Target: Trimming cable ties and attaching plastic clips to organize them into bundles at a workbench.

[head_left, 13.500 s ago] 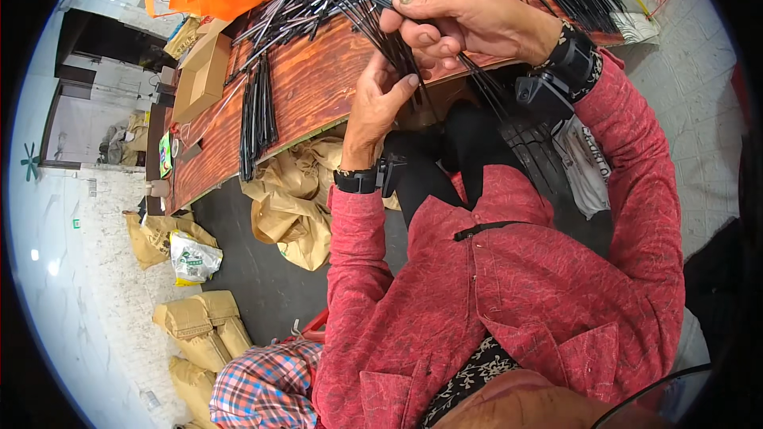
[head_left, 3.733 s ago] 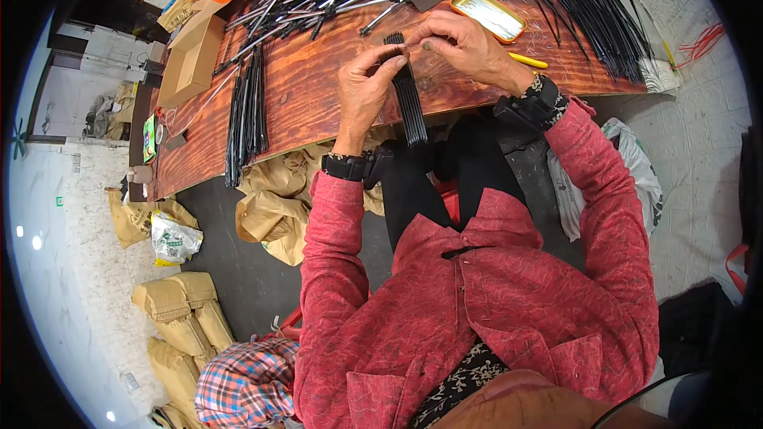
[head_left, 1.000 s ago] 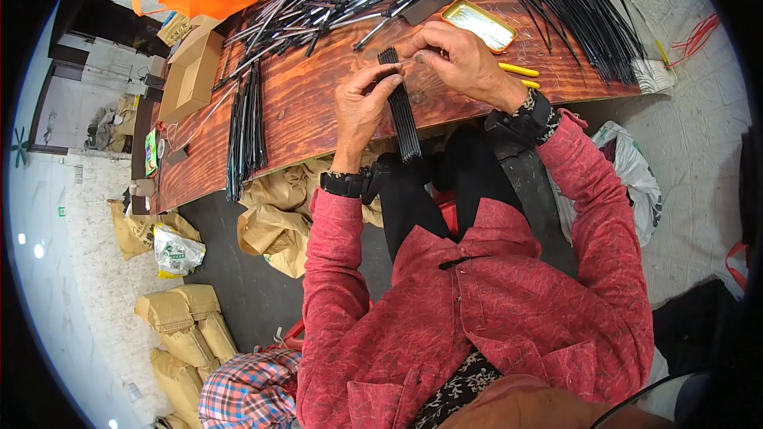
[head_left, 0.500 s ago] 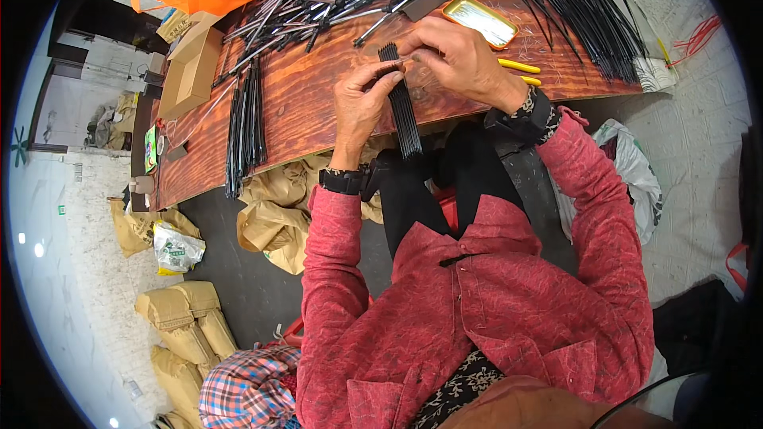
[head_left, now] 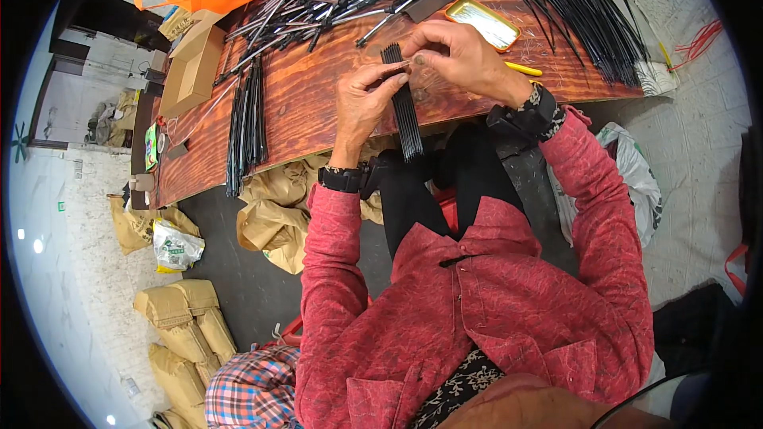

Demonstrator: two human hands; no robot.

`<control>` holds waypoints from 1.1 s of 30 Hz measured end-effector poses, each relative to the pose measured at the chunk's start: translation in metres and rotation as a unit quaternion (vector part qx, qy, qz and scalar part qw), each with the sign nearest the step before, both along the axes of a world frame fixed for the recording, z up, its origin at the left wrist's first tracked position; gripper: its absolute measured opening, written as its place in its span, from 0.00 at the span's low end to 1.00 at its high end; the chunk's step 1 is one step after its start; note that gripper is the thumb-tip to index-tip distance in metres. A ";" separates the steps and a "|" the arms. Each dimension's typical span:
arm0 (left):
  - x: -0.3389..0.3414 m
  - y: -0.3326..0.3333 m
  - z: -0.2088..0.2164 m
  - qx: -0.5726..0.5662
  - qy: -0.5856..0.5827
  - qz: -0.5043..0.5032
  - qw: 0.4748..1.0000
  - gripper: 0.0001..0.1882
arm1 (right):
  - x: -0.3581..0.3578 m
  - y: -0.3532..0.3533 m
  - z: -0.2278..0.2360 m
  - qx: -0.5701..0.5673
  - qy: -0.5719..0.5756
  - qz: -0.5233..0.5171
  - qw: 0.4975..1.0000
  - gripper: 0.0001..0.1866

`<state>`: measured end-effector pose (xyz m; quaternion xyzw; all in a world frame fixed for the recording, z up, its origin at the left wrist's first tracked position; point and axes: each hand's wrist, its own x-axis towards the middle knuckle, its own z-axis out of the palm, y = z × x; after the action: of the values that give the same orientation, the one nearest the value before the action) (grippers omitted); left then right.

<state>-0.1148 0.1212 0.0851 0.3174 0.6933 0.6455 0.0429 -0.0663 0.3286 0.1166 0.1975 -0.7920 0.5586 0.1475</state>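
A little while ago, the black sticks [head_left: 408,123] in both hands were a loose bunch; now they make a flat, neat row poking past the near edge of the table [head_left: 310,95]. So I think the lining-up looks done. The left hand [head_left: 359,105] seems to pinch the row between thumb and finger. The right hand [head_left: 462,59] is just beside those fingertips, and I can't tell if it pinches anything
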 end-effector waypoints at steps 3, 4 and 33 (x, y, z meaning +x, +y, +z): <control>0.001 0.002 0.004 -0.012 -0.003 0.004 1.000 0.09 | 0.007 -0.003 0.011 0.213 0.169 -0.082 0.959 0.07; 0.001 0.001 0.004 -0.012 -0.004 0.004 1.000 0.09 | 0.006 -0.003 0.009 0.213 0.169 -0.081 0.959 0.07; -0.001 -0.002 0.000 -0.031 0.023 0.010 0.999 0.10 | 0.002 -0.017 0.000 0.014 -0.010 -0.041 0.999 0.05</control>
<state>-0.1160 0.1191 0.0853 0.3239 0.7167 0.6169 0.0303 -0.0641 0.3117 0.1170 0.1618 -0.8084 0.5430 0.1597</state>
